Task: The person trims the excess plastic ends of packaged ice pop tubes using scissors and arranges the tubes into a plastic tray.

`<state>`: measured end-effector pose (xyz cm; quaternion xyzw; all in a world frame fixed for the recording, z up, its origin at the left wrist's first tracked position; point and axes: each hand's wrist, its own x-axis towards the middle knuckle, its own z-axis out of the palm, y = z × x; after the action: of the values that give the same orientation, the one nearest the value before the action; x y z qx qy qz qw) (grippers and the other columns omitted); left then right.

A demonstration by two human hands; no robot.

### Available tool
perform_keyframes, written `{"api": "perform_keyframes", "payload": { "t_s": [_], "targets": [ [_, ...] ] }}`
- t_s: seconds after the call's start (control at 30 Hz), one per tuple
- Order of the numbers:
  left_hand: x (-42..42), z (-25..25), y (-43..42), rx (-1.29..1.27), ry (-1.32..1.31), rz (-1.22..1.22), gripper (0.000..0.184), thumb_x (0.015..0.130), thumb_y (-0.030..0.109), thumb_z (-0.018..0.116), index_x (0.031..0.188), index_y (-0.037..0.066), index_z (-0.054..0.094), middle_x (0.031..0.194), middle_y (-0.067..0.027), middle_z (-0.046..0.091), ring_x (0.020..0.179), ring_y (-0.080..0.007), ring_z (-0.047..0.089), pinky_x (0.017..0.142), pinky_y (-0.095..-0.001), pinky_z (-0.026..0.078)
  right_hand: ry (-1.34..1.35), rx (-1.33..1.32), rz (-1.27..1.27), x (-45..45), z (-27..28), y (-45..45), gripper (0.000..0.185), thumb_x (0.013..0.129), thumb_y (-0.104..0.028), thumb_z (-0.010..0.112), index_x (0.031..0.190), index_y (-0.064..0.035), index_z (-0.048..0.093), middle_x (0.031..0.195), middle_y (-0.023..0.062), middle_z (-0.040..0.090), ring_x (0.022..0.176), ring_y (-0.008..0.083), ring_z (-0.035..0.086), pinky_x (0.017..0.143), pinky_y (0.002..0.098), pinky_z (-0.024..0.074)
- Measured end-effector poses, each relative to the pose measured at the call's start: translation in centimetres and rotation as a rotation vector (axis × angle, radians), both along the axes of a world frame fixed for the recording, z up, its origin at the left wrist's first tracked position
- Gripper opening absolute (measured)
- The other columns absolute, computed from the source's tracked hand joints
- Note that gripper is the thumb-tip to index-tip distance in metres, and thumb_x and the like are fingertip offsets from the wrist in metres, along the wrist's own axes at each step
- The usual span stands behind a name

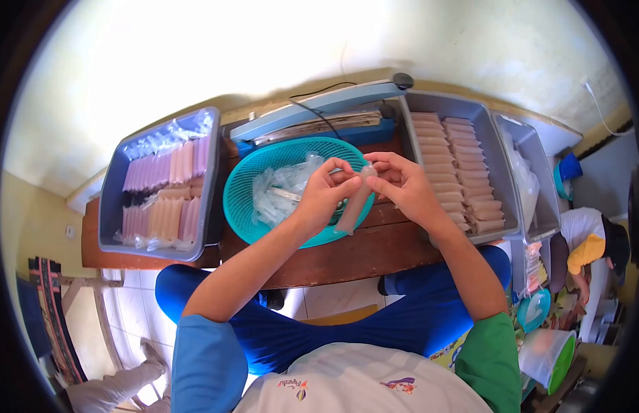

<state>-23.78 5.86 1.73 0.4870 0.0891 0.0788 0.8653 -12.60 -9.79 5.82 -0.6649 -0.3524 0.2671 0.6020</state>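
Observation:
A slim clear plastic tube bag with pinkish-brown filling [354, 208] hangs down from between my hands, over the right part of a teal mesh basket [242, 199]. My left hand [329, 189] pinches its top end from the left, fingers curled. From the right, my right hand [400, 184] pinches the same top end. Inside the basket lies a heap of crumpled clear plastic bags [278, 193]. Behind the basket stands a blue bag sealer [319, 113] with its long arm.
At left, a grey tray [213, 172] holds rows of pink and purple filled tubes. A grey tray [498, 138] at right holds brownish tubes; another grey tray [546, 158] stands beyond it. Far right, a person [584, 241] bends near a teal basin [534, 310]. Someone's leg [116, 389] shows at lower left.

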Motion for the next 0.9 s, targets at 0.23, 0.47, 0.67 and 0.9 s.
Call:
{"api": "perform_keyframes", "payload": {
  "t_s": [0.23,0.47,0.67,0.9],
  "targets": [
    [6.1,0.9,-5.6,-0.06,0.08,-0.294,0.02,0.093,0.016,0.063,0.106,0.007,0.05,0.098,-0.0063,0.064,0.092,-0.0159,0.064,0.079,-0.027,0.049,0.012,-0.191,-0.088,5.9,1.2,-7.3,0.018,0.085,-0.01,0.07,0.101,-0.0031,0.064,0.084,0.0017,0.066,0.075,0.0079,0.062,0.064,0.023,0.0492],
    [10.6,0.0,-10.0,0.266,0.055,-0.405,0.036,0.089,0.007,0.064,0.122,-0.001,0.054,0.105,-0.0086,0.064,0.09,-0.0141,0.063,0.08,-0.0281,0.05,0.034,-0.303,-0.203,12.2,1.7,-13.8,0.017,0.085,-0.012,0.068,0.097,0.0005,0.064,0.082,0.0043,0.064,0.072,0.0106,0.061,0.064,0.0245,0.0504],
    [15.2,-0.1,-13.8,0.679,0.062,-0.343,0.034,0.084,0.005,0.066,0.118,-0.001,0.062,0.099,-0.0082,0.067,0.086,-0.013,0.064,0.076,-0.0269,0.05,-0.03,-0.462,-0.264,15.6,1.4,-17.6,0.017,0.085,-0.01,0.066,0.098,0.0021,0.065,0.087,0.0066,0.064,0.074,0.0132,0.063,0.067,0.0263,0.0532],
    [21.4,-2.4,-17.9,0.793,0.051,-0.431,0.036,0.079,0.008,0.07,0.113,0.002,0.066,0.081,-0.0054,0.064,0.077,-0.0129,0.062,0.072,-0.0291,0.049,0.017,-0.666,-0.391,18.9,-0.1,-21.5,0.022,0.084,-0.005,0.065,0.103,0.0053,0.065,0.092,0.0095,0.064,0.08,0.0161,0.065,0.071,0.0287,0.056]
  ]
}}
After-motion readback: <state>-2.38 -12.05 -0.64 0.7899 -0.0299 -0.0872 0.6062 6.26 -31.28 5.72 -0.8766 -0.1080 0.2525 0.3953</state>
